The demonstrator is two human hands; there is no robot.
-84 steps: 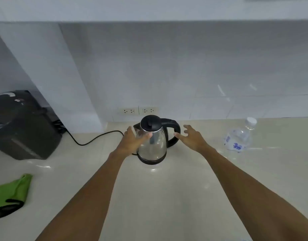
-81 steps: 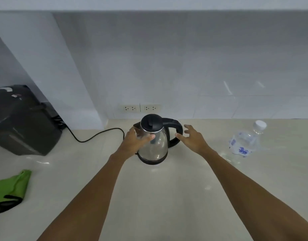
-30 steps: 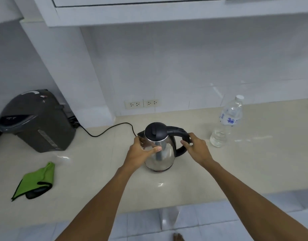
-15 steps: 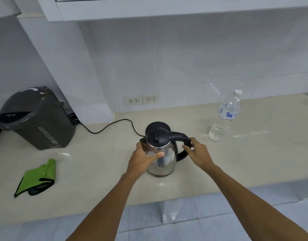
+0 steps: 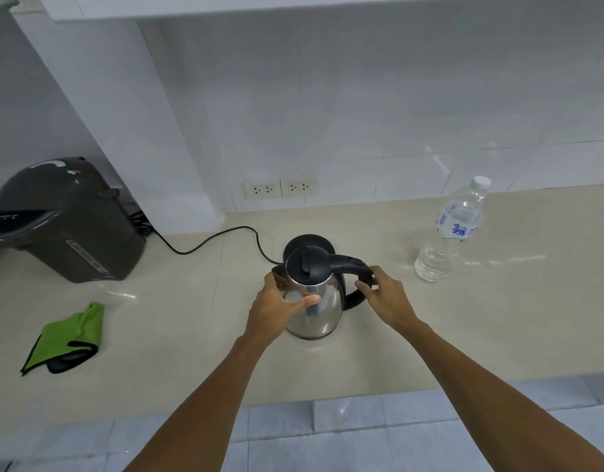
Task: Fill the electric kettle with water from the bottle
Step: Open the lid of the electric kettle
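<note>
The steel electric kettle point(image 5: 322, 313) with its black lid shut stands on the beige counter, just in front of its round black base point(image 5: 311, 240). My left hand point(image 5: 276, 308) wraps the kettle's left side, thumb across the steel. My right hand point(image 5: 387, 296) grips the black handle point(image 5: 350, 264) on the right. The clear water bottle point(image 5: 452, 233), white cap on, partly full, stands upright at the right, apart from both hands.
A dark grey hot-water dispenser point(image 5: 65, 219) sits at the far left, its black cord point(image 5: 208, 241) running to the kettle base. A green cloth point(image 5: 69, 335) lies at the front left. Wall sockets point(image 5: 280, 189) are behind. The counter edge point(image 5: 328, 393) is near me.
The kettle has come off its base and towards me, and now stands on the counter in front of the base. Both hands stayed on it.
</note>
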